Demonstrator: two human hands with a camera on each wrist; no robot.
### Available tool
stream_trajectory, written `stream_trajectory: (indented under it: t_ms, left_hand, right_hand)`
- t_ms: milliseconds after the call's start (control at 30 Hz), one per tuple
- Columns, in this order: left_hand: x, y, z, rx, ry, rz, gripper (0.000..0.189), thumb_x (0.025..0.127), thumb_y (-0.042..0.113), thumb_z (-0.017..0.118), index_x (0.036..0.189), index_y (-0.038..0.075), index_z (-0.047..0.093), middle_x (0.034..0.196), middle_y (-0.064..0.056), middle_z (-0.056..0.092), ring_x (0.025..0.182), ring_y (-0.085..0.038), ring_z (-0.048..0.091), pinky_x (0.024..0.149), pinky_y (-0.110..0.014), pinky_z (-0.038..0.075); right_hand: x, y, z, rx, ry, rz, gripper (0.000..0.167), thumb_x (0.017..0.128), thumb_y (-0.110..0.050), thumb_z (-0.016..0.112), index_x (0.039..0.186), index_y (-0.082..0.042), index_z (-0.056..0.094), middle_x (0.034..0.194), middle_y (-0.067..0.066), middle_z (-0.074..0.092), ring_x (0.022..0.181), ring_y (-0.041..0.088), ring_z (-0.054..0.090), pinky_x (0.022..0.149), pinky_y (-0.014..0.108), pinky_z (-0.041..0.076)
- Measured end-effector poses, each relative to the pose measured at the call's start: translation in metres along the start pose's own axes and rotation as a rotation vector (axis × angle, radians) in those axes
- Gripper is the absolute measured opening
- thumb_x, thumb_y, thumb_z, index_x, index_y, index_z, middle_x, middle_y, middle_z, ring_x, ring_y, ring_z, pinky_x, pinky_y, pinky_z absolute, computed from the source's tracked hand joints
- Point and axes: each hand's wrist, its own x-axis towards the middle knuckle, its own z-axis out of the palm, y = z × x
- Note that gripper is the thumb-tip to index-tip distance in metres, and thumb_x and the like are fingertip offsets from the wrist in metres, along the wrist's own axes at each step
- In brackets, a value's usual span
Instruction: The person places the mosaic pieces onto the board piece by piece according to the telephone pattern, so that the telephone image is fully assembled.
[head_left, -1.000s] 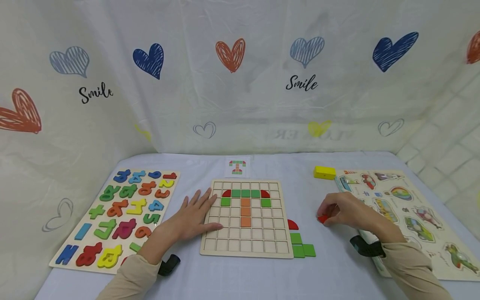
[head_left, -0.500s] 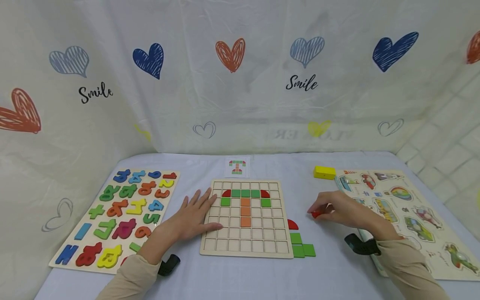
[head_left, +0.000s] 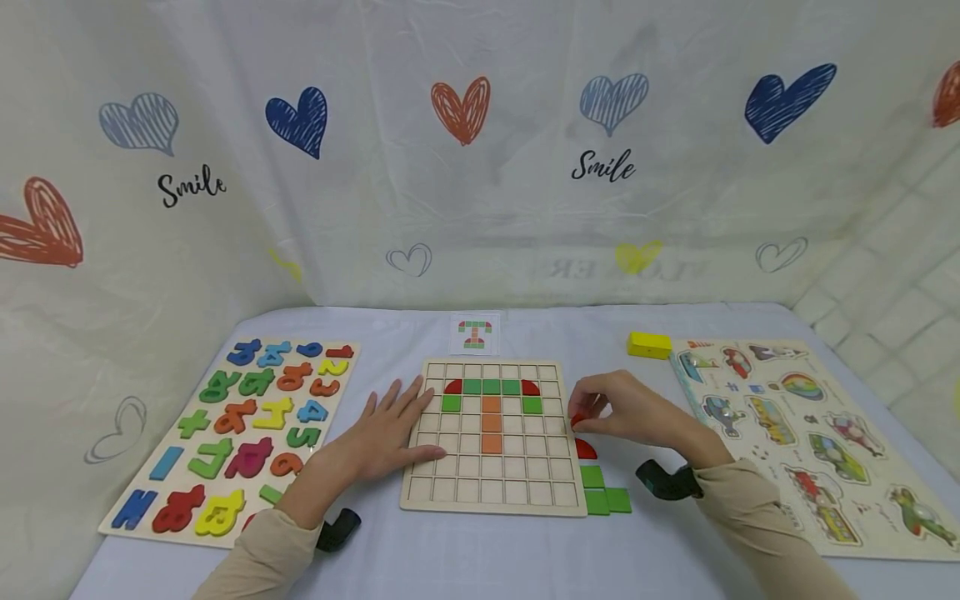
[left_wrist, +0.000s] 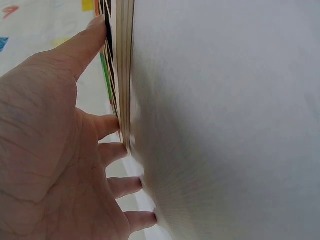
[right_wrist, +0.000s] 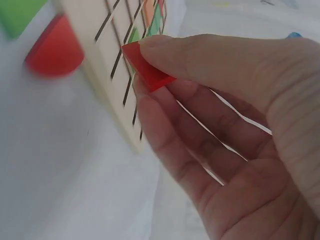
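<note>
A wooden grid board (head_left: 495,506) lies in the middle of the table. Red, green and orange tiles fill some of its upper cells in a T shape. My left hand (head_left: 382,437) rests on the board's left edge with its fingers spread; the left wrist view shows the thumb on the edge. At the right edge, my right hand (head_left: 626,408) pinches a red tile (right_wrist: 145,67) between thumb and fingers; its full outline is partly covered. Below that hand, a rounded red tile (head_left: 586,450) and green tiles (head_left: 592,477) lie beside the board.
A small pattern card (head_left: 475,335) lies behind the board. To the left is a number puzzle board (head_left: 247,408); to the right, a picture puzzle board (head_left: 817,442). A yellow block (head_left: 649,345) stands at the back right.
My right hand has moved left with the red tile, from beside the picture puzzle to the grid board's right edge. My left hand has stayed in place.
</note>
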Motion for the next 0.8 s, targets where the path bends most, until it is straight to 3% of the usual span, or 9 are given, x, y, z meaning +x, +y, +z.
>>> stream_trajectory:
  t_ms: [233,500,800]
  left_hand:
    - [0.000,-0.001,0.001,0.006,-0.003,0.005,0.099,0.097,0.070,0.058,0.168,0.009,0.023,0.175,-0.014,0.009,0.159,-0.045,0.003,0.123,-0.070,0.006]
    - [0.002,-0.002,0.002,0.013,-0.002,0.003,0.099,0.097,0.070,0.058,0.168,0.011,0.022,0.176,-0.013,0.008,0.160,-0.044,0.002,0.124,-0.068,0.005]
    - [0.003,-0.003,0.003,0.010,-0.001,0.005,0.099,0.096,0.071,0.057,0.168,0.011,0.023,0.176,-0.013,0.008,0.160,-0.044,0.002,0.124,-0.069,0.005]
  right_hand:
    - [0.016,-0.009,0.014,0.086,0.007,-0.029,0.013,0.090,-0.006,0.083,0.099,-0.007,0.075,0.093,-0.003,0.073,0.083,0.010,0.065,0.080,0.028,0.060]
    - [0.023,-0.013,0.023,0.102,-0.056,-0.067,0.021,0.089,0.001,0.080,0.111,-0.001,0.080,0.096,0.001,0.066,0.090,0.012,0.067,0.083,0.027,0.061]
    - [0.027,-0.016,0.030,0.120,-0.085,-0.063,0.014,0.091,0.000,0.079,0.105,-0.005,0.081,0.097,0.000,0.064,0.094,0.013,0.065,0.085,0.028,0.061]
